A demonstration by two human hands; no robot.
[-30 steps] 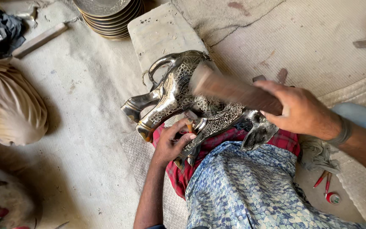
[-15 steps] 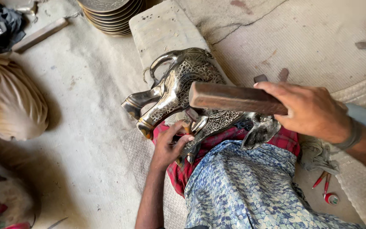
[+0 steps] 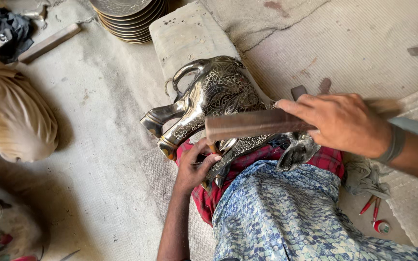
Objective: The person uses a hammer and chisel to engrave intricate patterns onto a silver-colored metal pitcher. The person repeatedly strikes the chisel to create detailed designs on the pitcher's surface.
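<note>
The right hand [image 3: 337,123] is closed around a wooden bar [image 3: 257,124], held level above the metal elephant [image 3: 214,104]. Just below it, the left hand [image 3: 197,164] pinches a thin punch [image 3: 212,146] against the figure, which lies across the lap on a red checked cloth [image 3: 325,157]. The elephant looks heavy, rigid and slick where polished; its trunk or legs seem the safest grips. Beyond the hands lie a stone slab [image 3: 185,34] and stacked metal plates [image 3: 129,17] on a dusty cloth floor [image 3: 97,145], with another person's knee [image 3: 13,116] to the left
</note>
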